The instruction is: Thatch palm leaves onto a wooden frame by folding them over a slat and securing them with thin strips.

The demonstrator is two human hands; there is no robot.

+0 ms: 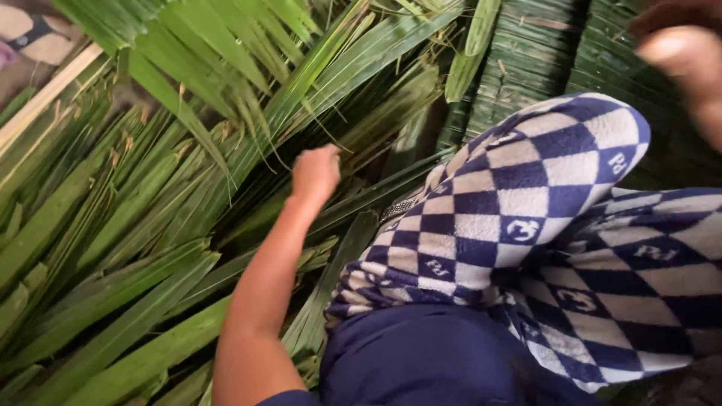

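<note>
Palm leaves, long and green, lie heaped under and all around the left hand, which is curled into a fist among them; whether it grips a leaf I cannot tell. Blurred at the upper right edge, the right hand is well apart from the leaves, its grip unclear. Between the hands rests a knee in blue-and-white checked cloth, with woven leaf panels beyond.

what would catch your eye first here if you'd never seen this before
The long green palm leaves filling the left half, fanned out and overlapping. Next, the blue and white checked cloth over the person's knees at right. Between them the left hand reaches into the leaves, closed like a fist; the right hand is a blur, top right.
</note>
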